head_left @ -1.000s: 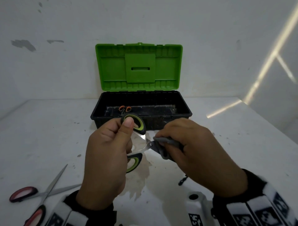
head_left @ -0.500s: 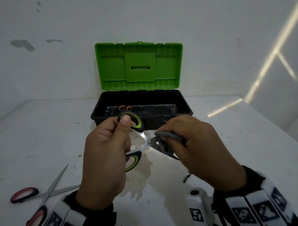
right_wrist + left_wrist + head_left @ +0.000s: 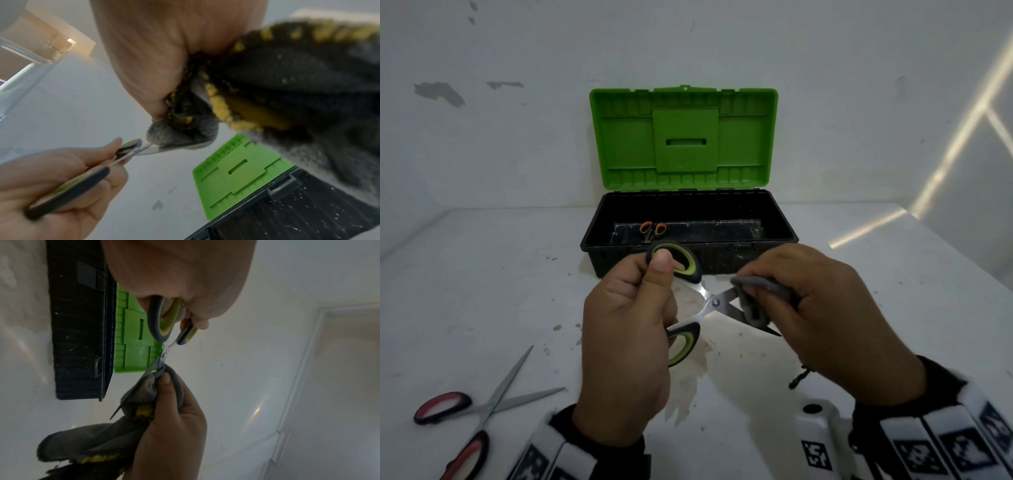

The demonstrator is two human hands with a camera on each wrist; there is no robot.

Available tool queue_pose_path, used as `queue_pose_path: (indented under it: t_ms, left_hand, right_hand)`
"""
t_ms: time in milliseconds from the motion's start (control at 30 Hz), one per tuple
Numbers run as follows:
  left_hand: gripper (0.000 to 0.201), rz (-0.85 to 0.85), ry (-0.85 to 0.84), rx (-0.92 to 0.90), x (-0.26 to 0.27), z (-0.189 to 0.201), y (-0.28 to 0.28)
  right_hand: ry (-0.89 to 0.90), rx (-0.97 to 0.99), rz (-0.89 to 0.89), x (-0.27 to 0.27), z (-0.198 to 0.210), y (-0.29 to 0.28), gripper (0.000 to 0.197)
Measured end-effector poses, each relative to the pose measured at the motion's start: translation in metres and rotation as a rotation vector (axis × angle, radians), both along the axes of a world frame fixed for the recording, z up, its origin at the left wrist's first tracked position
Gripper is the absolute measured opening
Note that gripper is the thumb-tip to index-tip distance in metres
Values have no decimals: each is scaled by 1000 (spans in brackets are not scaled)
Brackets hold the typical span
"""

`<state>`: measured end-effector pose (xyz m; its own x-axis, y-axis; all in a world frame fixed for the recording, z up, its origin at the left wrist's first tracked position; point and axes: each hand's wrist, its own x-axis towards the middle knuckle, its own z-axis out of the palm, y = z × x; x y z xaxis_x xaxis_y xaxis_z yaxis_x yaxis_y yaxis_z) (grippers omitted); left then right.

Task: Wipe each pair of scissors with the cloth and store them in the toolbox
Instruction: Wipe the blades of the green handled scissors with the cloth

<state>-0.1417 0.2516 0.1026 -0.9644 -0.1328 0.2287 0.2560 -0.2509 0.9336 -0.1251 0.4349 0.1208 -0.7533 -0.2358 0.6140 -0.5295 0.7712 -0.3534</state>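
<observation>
My left hand (image 3: 630,329) grips the green-and-black handles of a pair of scissors (image 3: 714,303), blades spread, above the table in front of the toolbox (image 3: 774,236). My right hand (image 3: 815,308) pinches a grey cloth (image 3: 756,291) with yellow stitching around one blade near the pivot. In the left wrist view the cloth (image 3: 98,441) hangs below that hand and the other blade tip pokes out past it. The toolbox stands open, its green lid (image 3: 683,137) upright. Small orange-handled scissors (image 3: 652,229) lie inside it. Red-handled scissors (image 3: 472,414) lie spread open on the table at the near left.
The white table (image 3: 482,291) is stained and speckled, with a wet-looking patch under my hands. A white wall stands close behind the toolbox. A white device (image 3: 822,435) with a printed marker sits at the near edge by my right wrist.
The scissors' blades have opened wider. My right hand with the cloth has slid a little along the blade, away from the pivot. Both hands sit slightly higher and farther right.
</observation>
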Motion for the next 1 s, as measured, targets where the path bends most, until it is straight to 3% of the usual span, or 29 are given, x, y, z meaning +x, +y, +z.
queue_pose_path:
  t_ms: [233, 400, 567, 667, 767, 1000]
  left_hand:
    - [33, -7, -68, 23, 1, 0, 7]
    - [29, 61, -120, 127, -2, 0, 5]
    - [29, 132, -131, 193, -1, 2, 11]
    - [30, 146, -109, 254, 2, 5, 15]
    - [29, 146, -118, 313, 2, 7, 14]
    - [29, 189, -153, 299, 0, 2, 8]
  right_hand:
    - [-112, -139, -128, 5, 6, 30, 23]
    - [-39, -281, -233, 18, 17, 32, 18]
    - [31, -106, -91, 24, 13, -17, 11]
    - [114, 29, -141, 14, -7, -40, 20]
    - [190, 40, -181, 8, -19, -39, 20]
    - [184, -20, -241, 10, -24, -17, 19]
